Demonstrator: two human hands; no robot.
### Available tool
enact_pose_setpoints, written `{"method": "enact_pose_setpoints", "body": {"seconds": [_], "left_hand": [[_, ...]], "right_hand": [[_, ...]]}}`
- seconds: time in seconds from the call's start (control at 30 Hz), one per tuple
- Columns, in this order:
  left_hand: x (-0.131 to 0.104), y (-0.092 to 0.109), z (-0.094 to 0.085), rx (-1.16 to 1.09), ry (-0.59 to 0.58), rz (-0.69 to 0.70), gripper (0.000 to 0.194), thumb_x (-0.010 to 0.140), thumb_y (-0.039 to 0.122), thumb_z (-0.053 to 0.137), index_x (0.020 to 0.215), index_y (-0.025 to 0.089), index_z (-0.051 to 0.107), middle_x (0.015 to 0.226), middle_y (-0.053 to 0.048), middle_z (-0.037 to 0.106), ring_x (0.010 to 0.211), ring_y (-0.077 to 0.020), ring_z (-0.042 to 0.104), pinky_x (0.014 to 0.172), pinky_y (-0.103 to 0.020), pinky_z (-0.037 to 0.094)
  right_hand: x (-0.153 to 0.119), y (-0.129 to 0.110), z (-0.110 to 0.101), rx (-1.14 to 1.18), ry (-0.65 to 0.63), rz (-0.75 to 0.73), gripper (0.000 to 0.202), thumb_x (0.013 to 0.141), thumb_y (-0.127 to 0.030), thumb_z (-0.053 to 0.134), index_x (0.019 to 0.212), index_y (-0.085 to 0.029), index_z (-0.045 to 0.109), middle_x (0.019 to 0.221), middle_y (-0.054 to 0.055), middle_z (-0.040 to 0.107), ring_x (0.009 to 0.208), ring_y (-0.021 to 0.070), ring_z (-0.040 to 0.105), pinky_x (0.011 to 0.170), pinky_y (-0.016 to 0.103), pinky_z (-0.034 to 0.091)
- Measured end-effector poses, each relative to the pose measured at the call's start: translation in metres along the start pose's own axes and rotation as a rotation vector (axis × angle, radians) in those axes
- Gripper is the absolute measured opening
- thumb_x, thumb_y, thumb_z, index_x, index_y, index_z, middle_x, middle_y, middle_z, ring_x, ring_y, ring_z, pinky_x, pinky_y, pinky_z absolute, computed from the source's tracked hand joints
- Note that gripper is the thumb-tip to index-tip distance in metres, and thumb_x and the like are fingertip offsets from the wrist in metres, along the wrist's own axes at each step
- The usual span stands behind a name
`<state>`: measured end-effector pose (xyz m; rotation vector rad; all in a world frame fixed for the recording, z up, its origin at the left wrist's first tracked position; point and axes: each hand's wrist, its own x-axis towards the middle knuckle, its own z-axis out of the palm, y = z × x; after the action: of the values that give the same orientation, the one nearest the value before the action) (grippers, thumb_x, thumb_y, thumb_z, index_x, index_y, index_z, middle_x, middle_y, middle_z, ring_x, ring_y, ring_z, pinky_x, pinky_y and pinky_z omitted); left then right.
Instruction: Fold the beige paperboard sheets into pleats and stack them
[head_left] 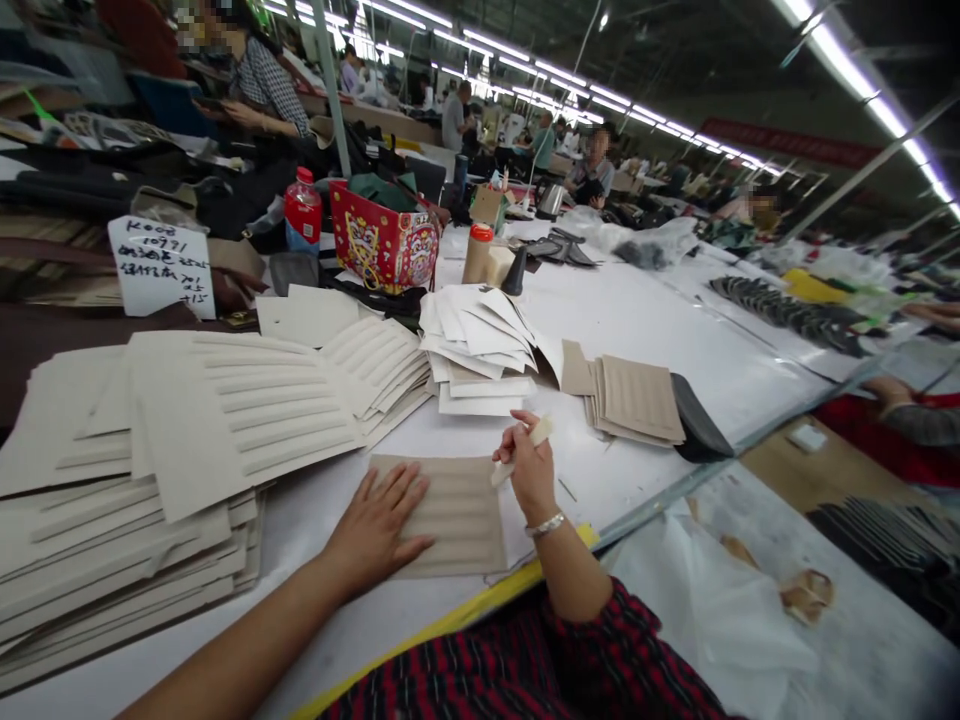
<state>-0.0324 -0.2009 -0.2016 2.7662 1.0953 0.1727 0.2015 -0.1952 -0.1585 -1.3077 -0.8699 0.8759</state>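
A beige ribbed panel (466, 515) lies flat on the white table in front of me. My left hand (381, 525) rests palm down on its left part, fingers spread. Above the panel's upper right corner is my right hand (532, 478), closed around a cream-coloured flat stick (541, 431) whose lower end is close to the panel's edge; whether it touches cannot be told. To the left lie large stacks of pale ribbed panels (277, 405). A smaller pile of tan ribbed panels (637, 395) lies to the right, partly over a black piece (697, 415).
Loose white sheets (480, 335) are piled beyond my hands. Behind them stand a red patterned bag (386, 240), a red-labelled bottle (303, 212) and a red-capped container (478, 252). A handwritten card (161, 268) leans at left. The table's edge (645, 510) runs along my right; co-workers sit farther off.
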Motion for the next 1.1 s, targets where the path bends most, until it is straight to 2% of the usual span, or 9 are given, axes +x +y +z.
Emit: {"method": "enact_pose_setpoints", "body": {"seconds": [0.23,0.33,0.57,0.67,0.77,0.83,0.93,1.0,1.1], "left_hand": [[-0.001,0.0,0.005,-0.04,0.047,-0.02,0.068,0.078,0.062,0.036,0.135,0.025,0.028,0.143,-0.008,0.023,0.131,-0.026,0.02,0.106,-0.047,0.003],[0.0,-0.001,0.005,-0.036,0.049,-0.035,0.068,0.078,0.063,0.035,0.134,0.024,0.03,0.143,-0.008,0.024,0.131,-0.0259,0.019,0.106,-0.047,0.003],[0.001,0.007,0.01,-0.019,0.05,-0.064,0.068,0.079,0.062,0.036,0.133,0.022,0.032,0.143,-0.008,0.023,0.131,-0.0259,0.018,0.106,-0.048,0.001],[0.002,0.009,0.007,-0.059,0.057,-0.119,0.063,0.084,0.054,0.033,0.135,0.018,0.028,0.143,-0.009,0.024,0.131,-0.0237,0.02,0.107,-0.046,0.007],[-0.005,0.0,-0.002,-0.089,0.093,-0.205,0.053,0.089,0.034,0.025,0.137,0.011,0.021,0.143,-0.009,0.023,0.13,-0.0177,0.022,0.106,-0.038,0.017],[-0.013,-0.01,-0.005,-0.055,0.108,-0.255,0.049,0.088,0.027,0.026,0.135,0.013,0.027,0.142,-0.007,0.027,0.13,-0.0187,0.023,0.107,-0.04,0.016],[-0.027,-0.019,-0.002,0.007,0.097,-0.268,0.045,0.087,0.032,0.03,0.13,0.02,0.037,0.138,-0.005,0.035,0.128,-0.0224,0.027,0.106,-0.048,0.009],[-0.032,-0.02,0.004,0.029,0.116,-0.273,0.046,0.088,0.036,0.03,0.13,0.021,0.036,0.139,-0.004,0.034,0.128,-0.0225,0.027,0.106,-0.049,0.007],[-0.034,-0.017,0.008,0.042,0.144,-0.286,0.047,0.088,0.038,0.028,0.131,0.022,0.035,0.139,-0.004,0.034,0.128,-0.0222,0.026,0.106,-0.049,0.007]], "right_hand": [[0.023,0.02,0.024,-0.212,0.069,-0.077,0.031,0.084,-0.043,0.037,0.095,-0.017,0.052,0.047,-0.009,0.035,0.041,0.0064,0.037,0.042,0.019,0.033],[-0.003,0.02,0.021,-0.22,0.067,-0.064,0.032,0.085,-0.043,0.038,0.094,-0.017,0.052,0.046,-0.008,0.036,0.041,0.0071,0.036,0.042,0.02,0.032],[-0.112,0.015,-0.012,-0.072,0.122,0.151,0.029,0.085,-0.044,0.039,0.093,-0.018,0.051,0.049,-0.009,0.029,0.04,0.0067,0.031,0.04,0.019,0.029],[-0.116,-0.007,-0.033,-0.142,0.159,0.086,0.029,0.086,-0.042,0.035,0.089,-0.018,0.053,0.057,-0.005,0.041,0.05,0.0091,0.043,0.049,0.023,0.039],[-0.095,-0.037,-0.039,-0.427,0.04,0.014,0.038,0.087,-0.039,0.028,0.083,-0.018,0.059,0.069,0.002,0.054,0.067,0.0139,0.053,0.06,0.026,0.043],[-0.078,-0.05,-0.026,-0.548,-0.131,0.078,0.038,0.085,-0.039,0.03,0.083,-0.018,0.062,0.066,0.002,0.056,0.059,0.0131,0.051,0.054,0.025,0.041],[-0.058,-0.049,0.016,-0.56,-0.356,0.223,0.033,0.081,-0.041,0.039,0.091,-0.018,0.061,0.057,-0.001,0.053,0.045,0.0109,0.047,0.043,0.022,0.037],[-0.048,-0.038,0.049,-0.589,-0.406,0.252,0.032,0.079,-0.042,0.042,0.091,-0.019,0.06,0.053,-0.002,0.053,0.043,0.0111,0.05,0.042,0.021,0.038],[-0.033,-0.02,0.087,-0.818,-0.376,0.077,0.025,0.079,-0.037,0.043,0.081,-0.019,0.061,0.054,0.0,0.057,0.045,0.0112,0.054,0.047,0.021,0.04]]}}
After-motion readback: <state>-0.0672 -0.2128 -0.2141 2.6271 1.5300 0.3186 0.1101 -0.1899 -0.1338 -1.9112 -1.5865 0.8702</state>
